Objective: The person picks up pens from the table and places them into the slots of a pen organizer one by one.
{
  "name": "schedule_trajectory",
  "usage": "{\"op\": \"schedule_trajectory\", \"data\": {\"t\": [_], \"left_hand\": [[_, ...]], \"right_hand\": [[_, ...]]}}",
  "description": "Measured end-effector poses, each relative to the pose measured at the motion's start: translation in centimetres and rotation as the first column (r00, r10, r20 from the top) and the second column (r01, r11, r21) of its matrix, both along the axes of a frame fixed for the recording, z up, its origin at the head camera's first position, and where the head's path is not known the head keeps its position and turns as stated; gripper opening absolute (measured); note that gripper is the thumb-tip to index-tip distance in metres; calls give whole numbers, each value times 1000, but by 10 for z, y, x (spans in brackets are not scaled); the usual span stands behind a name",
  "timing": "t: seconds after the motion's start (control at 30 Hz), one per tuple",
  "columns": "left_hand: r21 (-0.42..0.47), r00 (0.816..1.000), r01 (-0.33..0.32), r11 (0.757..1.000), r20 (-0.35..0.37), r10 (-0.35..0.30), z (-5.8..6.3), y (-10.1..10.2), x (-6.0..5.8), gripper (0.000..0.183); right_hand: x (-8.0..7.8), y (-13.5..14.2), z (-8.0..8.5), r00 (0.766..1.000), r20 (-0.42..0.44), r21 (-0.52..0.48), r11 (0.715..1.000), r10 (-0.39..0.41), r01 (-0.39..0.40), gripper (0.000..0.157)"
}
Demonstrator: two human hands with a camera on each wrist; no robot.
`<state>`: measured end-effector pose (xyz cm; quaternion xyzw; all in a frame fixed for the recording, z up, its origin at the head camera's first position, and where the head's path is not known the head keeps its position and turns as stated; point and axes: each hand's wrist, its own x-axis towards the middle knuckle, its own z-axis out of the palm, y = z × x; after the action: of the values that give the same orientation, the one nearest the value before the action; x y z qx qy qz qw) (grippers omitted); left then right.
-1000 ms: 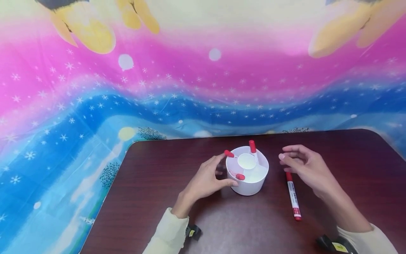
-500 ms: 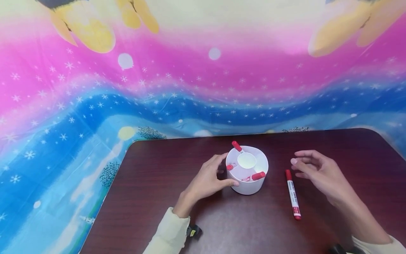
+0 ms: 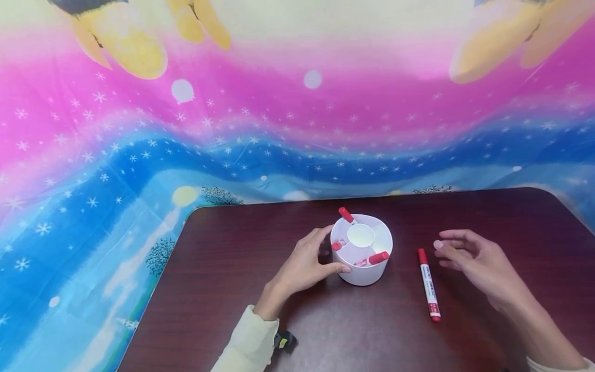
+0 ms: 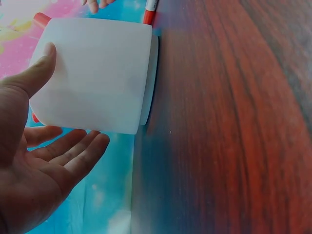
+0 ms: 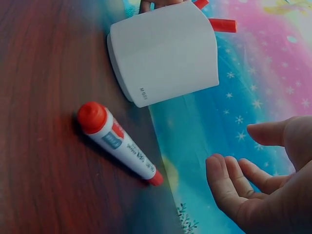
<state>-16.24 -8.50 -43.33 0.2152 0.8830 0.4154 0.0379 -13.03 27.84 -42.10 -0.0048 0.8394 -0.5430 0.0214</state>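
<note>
A round white pen holder (image 3: 364, 275) with compartments stands upright on the table. Three red-capped markers lean in it: one marker (image 3: 346, 214) at the back left, another marker (image 3: 338, 245) at the left, a third marker (image 3: 377, 258) at the front right. My left hand (image 3: 304, 261) holds the holder's left side, thumb in front and fingers behind; in the left wrist view the thumb lies on the white wall (image 4: 97, 73). A fourth red and white marker (image 3: 428, 287) lies on the table. To its right, my right hand (image 3: 483, 266) hovers with loosely bent fingers, holding nothing.
The dark wooden table (image 3: 223, 268) has rounded far corners. Behind it hangs a pink and blue cloth (image 3: 279, 124) with snowflakes. A black strap device (image 3: 284, 341) sits at the left wrist.
The holder has turned counterclockwise, carrying its markers round; the back one went left and the front one went right. My right hand has drawn away to the right. My left hand stays on the holder.
</note>
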Motion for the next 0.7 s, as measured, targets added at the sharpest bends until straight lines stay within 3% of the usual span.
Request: {"op": "schedule_trajectory", "data": {"t": [0.33,0.7], "left_hand": [[8,1000,-1,1000,22,1,-1,0,2,93],[12,1000,-6,1000,31,6,1,-1,3,94]], "right_hand": [[6,6,-12,992,124,19,1000,-7,4,65],[9,10,-28,983,180,5,1000,21,-22,69]]}}
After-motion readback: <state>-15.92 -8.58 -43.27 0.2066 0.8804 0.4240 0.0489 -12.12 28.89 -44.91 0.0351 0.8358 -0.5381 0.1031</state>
